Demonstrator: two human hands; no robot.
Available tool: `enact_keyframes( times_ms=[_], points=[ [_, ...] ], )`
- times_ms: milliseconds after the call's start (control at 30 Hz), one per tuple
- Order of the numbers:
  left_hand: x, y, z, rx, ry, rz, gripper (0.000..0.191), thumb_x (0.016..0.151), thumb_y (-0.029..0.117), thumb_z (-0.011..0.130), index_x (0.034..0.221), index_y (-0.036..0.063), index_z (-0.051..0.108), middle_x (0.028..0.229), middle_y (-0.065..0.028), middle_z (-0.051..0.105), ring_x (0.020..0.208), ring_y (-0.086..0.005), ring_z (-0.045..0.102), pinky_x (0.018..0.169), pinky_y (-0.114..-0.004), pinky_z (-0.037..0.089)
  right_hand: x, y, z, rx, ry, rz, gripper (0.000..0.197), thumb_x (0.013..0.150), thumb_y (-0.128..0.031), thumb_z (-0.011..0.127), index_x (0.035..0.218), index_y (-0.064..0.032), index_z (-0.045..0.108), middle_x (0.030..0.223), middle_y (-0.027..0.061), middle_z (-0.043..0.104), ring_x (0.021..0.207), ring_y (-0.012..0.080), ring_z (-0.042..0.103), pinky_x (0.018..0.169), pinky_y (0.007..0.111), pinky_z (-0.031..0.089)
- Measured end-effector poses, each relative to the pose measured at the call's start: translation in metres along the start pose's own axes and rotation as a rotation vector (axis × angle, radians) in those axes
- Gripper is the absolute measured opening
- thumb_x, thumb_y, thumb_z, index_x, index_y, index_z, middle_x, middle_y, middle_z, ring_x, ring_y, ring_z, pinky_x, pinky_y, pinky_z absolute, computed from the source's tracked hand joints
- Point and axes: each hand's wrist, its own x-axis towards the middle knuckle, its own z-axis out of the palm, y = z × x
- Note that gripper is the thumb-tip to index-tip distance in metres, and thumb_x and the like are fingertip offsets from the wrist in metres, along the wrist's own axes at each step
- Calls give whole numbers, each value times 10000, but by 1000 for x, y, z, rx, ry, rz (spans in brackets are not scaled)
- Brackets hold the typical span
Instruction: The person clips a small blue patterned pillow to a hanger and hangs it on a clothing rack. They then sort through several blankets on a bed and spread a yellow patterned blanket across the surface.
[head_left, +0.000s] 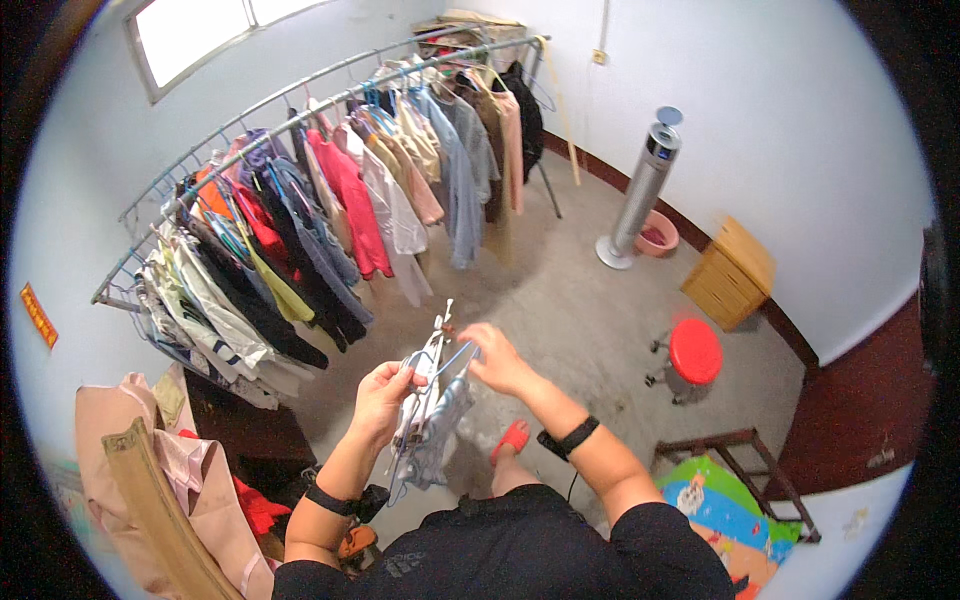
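In front of my body, both hands are at a bundle of clothes hangers with a light grey-blue garment hanging below. My left hand grips the bundle, thumb on top, at its left side. My right hand is at the upper right, with its fingers curled around a blue hanger; it is slightly blurred. White hanger parts stick up between the two hands. How many hangers there are cannot be told.
A metal clothes rack full of hung clothes stands ahead and left. Rightward are a silver tower fan, a pink basin, a wooden cabinet and a red stool. Pink fabric lies at lower left, a colourful mat at lower right.
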Motion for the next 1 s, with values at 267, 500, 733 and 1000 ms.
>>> enact_keyframes(
  times_ms=[267, 500, 733, 1000],
  points=[
    [92, 26, -10, 115, 351, 77, 125, 906, 193, 557, 905, 70, 580, 856, -41, 661, 666, -49, 461, 639, -204, 368, 35, 68, -48, 317, -122, 208, 182, 801, -129, 570, 940, -30, 631, 965, 131, 627, 917, 270, 605, 813, 347, 476],
    [175, 46, 11, 260, 278, 13, 140, 900, 118, 541, 838, 3, 588, 762, -44, 619, 712, -106, 548, 712, -238, 433, 53, 168, -102, 384, 28, 481, 147, 811, -120, 581, 909, -41, 657, 873, 87, 663, 791, 173, 631, 722, 294, 493],
    [234, 40, 18, 267, 252, -56, 153, 909, 141, 534, 911, -5, 583, 820, -89, 658, 735, -125, 578, 716, -242, 446, 84, 230, -120, 472, 56, 602, 120, 830, -45, 571, 906, 5, 648, 856, 72, 676, 807, 118, 633, 729, 249, 499],
    [315, 49, 37, 288, 70, -70, 166, 920, 153, 529, 932, -6, 572, 869, -93, 669, 779, -140, 603, 764, -261, 474, 159, 268, -140, 493, 66, 589, 128, 838, -70, 584, 924, 1, 648, 859, 74, 674, 793, 124, 631, 724, 256, 500]
  ],
)
